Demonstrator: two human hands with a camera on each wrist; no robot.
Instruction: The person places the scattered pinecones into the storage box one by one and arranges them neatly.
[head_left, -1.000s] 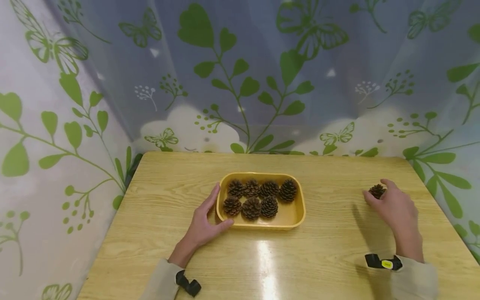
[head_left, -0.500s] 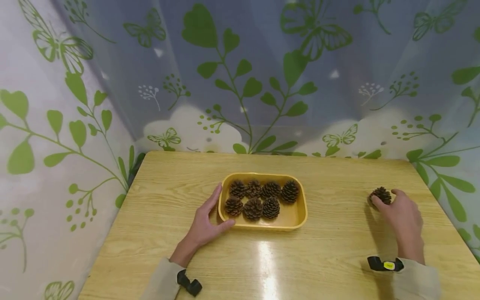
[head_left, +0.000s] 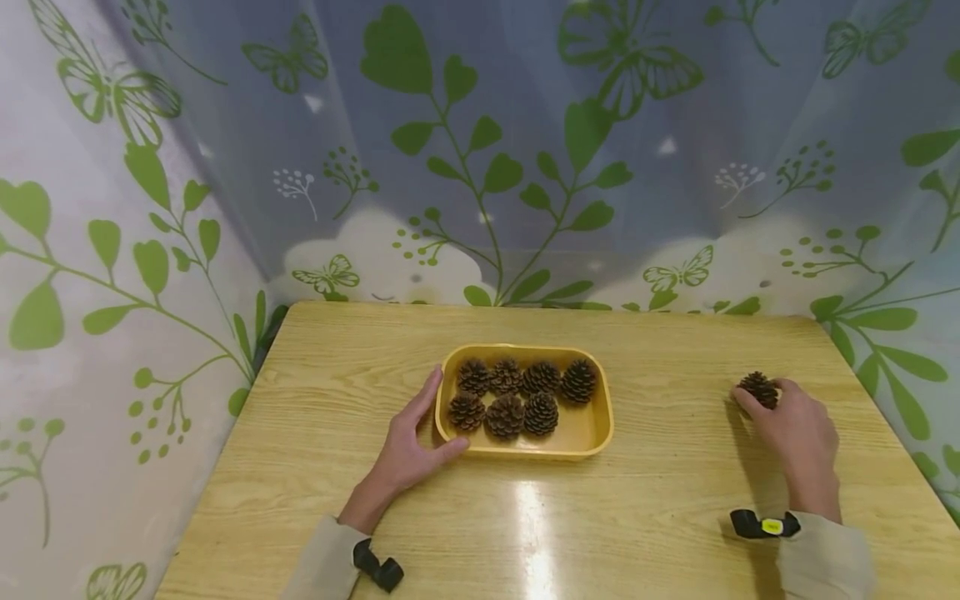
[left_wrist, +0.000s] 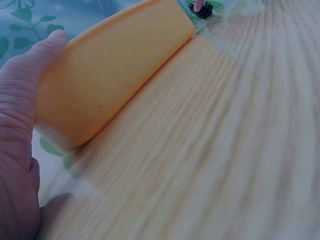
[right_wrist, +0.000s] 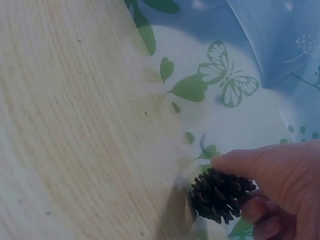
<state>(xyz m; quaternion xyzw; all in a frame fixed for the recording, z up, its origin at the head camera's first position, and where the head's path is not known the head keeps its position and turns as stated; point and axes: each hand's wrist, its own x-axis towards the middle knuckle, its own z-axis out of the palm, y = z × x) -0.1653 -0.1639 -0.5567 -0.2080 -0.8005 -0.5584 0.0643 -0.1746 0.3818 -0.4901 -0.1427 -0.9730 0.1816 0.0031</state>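
A yellow tray (head_left: 517, 450) stands on the table with several brown pine cones (head_left: 504, 417) inside, in two rows. My left hand (head_left: 405, 454) rests against the tray's left end, fingers along that side and thumb at the front rim. In the left wrist view the thumb (left_wrist: 47, 47) lies along the tray's outer wall (left_wrist: 115, 70). Far to the right, my right hand (head_left: 798, 429) pinches a single pine cone (head_left: 757, 389) between thumb and fingers. That pine cone (right_wrist: 220, 195) shows dark, spread scales in the right wrist view, and its shadow falls beside it.
The wood-grain table (head_left: 637, 517) ends at the back against a blue and white curtain (head_left: 495, 167) with green leaves and butterflies. Similar printed cloth (head_left: 82, 392) hangs on the left side. Bare tabletop lies between the tray and my right hand.
My right hand has taken hold of the lone pine cone and shifted slightly toward me, so more of the cone shows past the fingers. The left hand and tray stay put.
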